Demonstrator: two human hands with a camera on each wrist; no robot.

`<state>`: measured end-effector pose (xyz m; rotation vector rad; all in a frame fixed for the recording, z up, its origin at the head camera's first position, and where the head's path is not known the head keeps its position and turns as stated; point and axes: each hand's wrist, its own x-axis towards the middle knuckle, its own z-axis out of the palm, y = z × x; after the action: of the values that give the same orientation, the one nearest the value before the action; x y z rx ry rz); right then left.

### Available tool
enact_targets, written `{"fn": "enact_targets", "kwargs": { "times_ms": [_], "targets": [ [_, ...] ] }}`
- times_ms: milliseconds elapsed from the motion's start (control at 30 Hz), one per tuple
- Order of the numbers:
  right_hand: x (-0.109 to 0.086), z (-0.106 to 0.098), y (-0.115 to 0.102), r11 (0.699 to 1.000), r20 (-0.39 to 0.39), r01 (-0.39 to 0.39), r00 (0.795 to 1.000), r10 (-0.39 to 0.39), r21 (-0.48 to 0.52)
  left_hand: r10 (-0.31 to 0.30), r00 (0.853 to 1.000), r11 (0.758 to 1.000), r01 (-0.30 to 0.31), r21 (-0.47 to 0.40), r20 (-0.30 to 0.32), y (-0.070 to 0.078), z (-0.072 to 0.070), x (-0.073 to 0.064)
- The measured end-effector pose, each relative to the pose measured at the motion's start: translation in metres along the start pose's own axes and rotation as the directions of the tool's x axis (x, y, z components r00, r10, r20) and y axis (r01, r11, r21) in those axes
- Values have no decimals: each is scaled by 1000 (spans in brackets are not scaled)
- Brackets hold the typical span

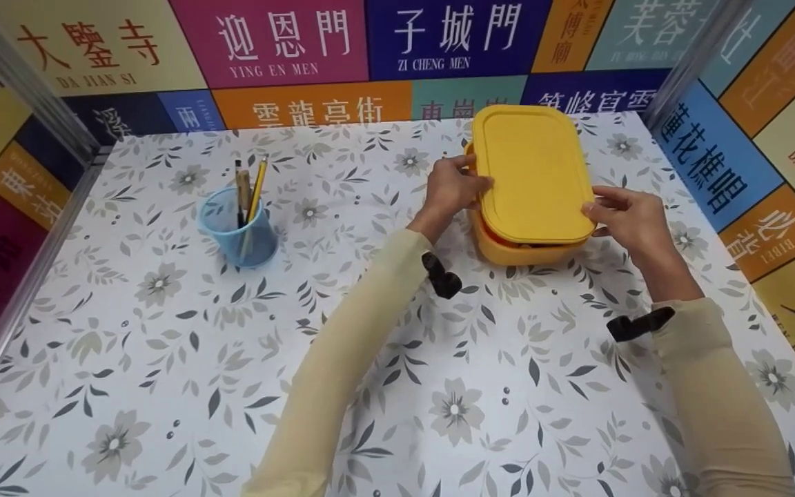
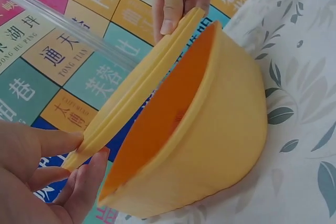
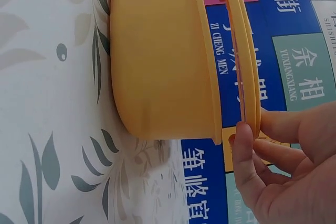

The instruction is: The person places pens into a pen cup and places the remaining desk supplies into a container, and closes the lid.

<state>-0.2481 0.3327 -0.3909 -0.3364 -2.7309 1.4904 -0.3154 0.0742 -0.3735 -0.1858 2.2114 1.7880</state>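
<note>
A yellow rectangular lid point(image 1: 535, 172) with rounded corners is held just above a yellow plastic container point(image 1: 528, 255) at the table's back right. My left hand point(image 1: 451, 185) pinches the lid's left edge; my right hand point(image 1: 629, 221) pinches its right edge. Both wrist views show a gap between the lid point(image 2: 131, 93) and the rim of the container point(image 3: 163, 61). In the left wrist view the orange inside of the container is partly visible, with something small and reddish in it, too unclear to name.
A light blue pen cup point(image 1: 239, 231) holding a pencil point(image 1: 257, 190) and other writing tools stands on the left of the table. A floral cloth point(image 1: 287, 331) covers the tabletop. Panels with printed characters point(image 1: 287, 41) border the back and sides.
</note>
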Motion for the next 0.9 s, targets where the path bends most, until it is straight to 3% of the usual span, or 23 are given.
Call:
{"fn": "enact_targets", "kwargs": {
  "times_ms": [100,367,500,733,900],
  "targets": [
    [1,1,-1,999,4,-21,1000,21,-27,-9,1000,1000,9,14,-18,-3,2,-1],
    [4,2,1,996,49,-57,997,60,-72,45,998,996,-43,75,-33,-12,5,-2],
    [5,3,5,996,56,-62,996,66,-67,34,999,997,-32,69,-29,-16,7,0],
    [9,6,7,997,74,-58,995,62,-55,74,996,996,-71,54,-43,-27,9,3],
    [11,8,7,994,80,-81,993,87,-73,48,997,998,-45,52,-61,-32,7,6]
  ]
}}
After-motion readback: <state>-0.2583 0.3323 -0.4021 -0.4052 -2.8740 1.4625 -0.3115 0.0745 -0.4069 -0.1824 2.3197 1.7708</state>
